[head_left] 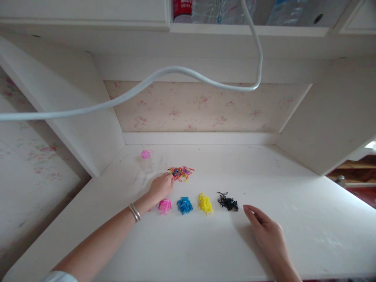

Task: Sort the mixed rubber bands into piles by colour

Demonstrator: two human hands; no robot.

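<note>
My left hand reaches to the edge of a mixed pile of small coloured bands, its fingers curled and pinched at the pile; what they hold is too small to make out. In a row nearer me lie a pink pile, a blue pile, a yellow pile and a black pile. My right hand rests flat on the white desk, fingers stretched out, its fingertips just right of the black pile, holding nothing. Silver bangles circle my left wrist.
A small clear jar with a pink lid stands left of the mixed pile. A white cable hangs across the view in front of the desk's alcove. White side panels close in both sides, and a shelf with bottles runs above.
</note>
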